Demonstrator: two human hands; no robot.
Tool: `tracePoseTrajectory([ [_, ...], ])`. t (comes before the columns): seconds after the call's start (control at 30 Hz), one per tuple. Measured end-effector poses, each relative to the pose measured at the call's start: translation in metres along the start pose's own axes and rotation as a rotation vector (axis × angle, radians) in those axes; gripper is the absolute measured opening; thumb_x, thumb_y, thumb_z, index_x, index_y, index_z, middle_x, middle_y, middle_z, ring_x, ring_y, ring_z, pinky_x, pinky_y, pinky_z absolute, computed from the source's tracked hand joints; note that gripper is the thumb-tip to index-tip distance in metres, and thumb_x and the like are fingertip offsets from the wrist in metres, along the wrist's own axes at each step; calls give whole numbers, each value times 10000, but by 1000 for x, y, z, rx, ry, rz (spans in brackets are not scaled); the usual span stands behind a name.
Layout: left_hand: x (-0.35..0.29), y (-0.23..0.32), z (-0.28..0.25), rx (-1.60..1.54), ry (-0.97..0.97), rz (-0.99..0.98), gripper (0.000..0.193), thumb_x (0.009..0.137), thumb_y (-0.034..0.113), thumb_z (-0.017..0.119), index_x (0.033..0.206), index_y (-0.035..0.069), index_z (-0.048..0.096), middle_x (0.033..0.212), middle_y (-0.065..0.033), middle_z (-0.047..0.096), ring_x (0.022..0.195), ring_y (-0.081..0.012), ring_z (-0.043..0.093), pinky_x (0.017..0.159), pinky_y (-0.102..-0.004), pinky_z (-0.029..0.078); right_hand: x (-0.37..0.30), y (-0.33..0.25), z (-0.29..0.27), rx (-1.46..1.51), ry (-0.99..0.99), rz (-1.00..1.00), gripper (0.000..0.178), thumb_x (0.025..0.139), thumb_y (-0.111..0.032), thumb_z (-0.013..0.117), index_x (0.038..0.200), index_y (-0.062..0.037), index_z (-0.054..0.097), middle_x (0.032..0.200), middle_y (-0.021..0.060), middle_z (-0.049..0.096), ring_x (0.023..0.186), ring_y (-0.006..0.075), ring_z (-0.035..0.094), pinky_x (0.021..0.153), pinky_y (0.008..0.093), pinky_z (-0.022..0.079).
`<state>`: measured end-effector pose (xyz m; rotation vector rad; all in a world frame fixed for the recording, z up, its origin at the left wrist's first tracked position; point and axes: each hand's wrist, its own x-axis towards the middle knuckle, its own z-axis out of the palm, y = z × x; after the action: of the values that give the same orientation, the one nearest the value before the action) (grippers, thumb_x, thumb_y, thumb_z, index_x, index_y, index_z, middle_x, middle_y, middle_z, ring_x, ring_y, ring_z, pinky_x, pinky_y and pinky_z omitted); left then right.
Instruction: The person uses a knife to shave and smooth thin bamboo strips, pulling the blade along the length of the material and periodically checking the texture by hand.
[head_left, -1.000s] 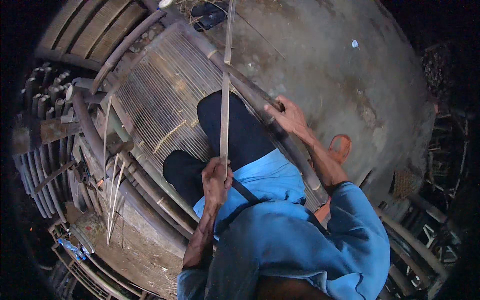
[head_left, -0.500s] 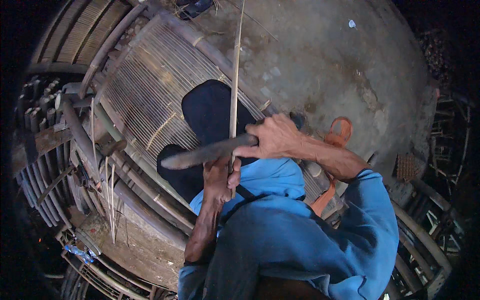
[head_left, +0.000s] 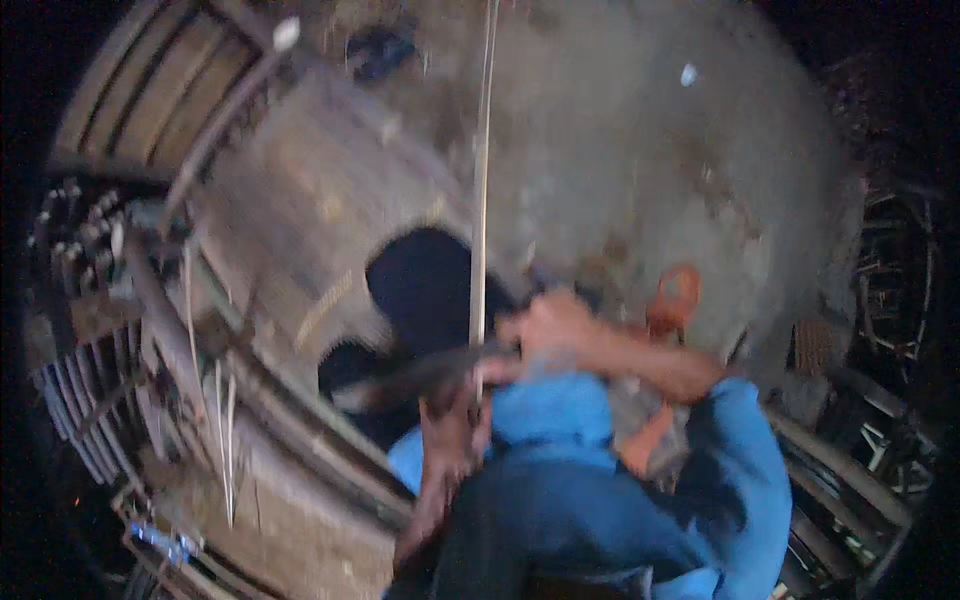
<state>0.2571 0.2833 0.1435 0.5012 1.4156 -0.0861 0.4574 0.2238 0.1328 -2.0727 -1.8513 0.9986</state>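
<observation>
My left hand point(head_left: 452, 428) is closed around the lower end of a long, thin bamboo strip point(head_left: 482, 170), which rises almost straight up the picture. In my right hand point(head_left: 556, 332) is the handle of a machete point(head_left: 400, 380). Its broad dark blade points left and crosses the strip just above my left fingers. Blur hides whether the edge cuts in or only touches. Both hands are close together over my lap, with my dark-clad knees point(head_left: 420, 280) just beyond them.
Beneath me is a slatted bamboo bench point(head_left: 290, 200) with pole edges. Cut bamboo pieces point(head_left: 95, 385) and thin strips point(head_left: 228, 450) are at the left. An orange strap point(head_left: 676, 298) hangs right of my right forearm. Concrete floor point(head_left: 600, 130) extends beyond, with a dark object point(head_left: 380, 50) on it.
The whole view has shifted, so bench, knees and hands appear lower, and the picture is now blurred. Both hands keep their holds, and the blade still lies across the strip.
</observation>
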Motion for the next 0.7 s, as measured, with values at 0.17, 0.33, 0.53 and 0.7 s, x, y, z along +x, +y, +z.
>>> tracePoseTrajectory([
  [0.17,-28,-5,5,65,-105,370,254,999,264,613,1042,28,697,611,-6,536,413,-64,422,383,-245,296,9,19,3,63,91,28,753,826,-783,552,744,-54,723,526,200,587,537,412,642,530,501,523],
  [0.33,-17,1,13,45,-36,260,293,1019,277,573,1081,16,692,615,-11,532,424,-68,432,377,-249,296,8,14,2,9,83,-22,729,830,-759,574,727,-52,720,544,191,605,531,400,642,534,506,519],
  [0.53,-13,-1,8,-80,-199,198,356,1026,356,574,1207,69,682,619,20,532,409,-56,421,348,-233,288,23,32,-7,196,-3,142,775,828,-805,516,809,-72,766,599,251,630,626,422,687,619,518,563],
  [0.7,-25,1,7,-5,-75,136,289,1042,282,554,1170,42,654,640,-16,530,422,-72,413,373,-236,287,18,20,-4,47,-55,-54,762,795,-809,561,796,-75,764,596,222,632,606,420,676,621,500,563],
])
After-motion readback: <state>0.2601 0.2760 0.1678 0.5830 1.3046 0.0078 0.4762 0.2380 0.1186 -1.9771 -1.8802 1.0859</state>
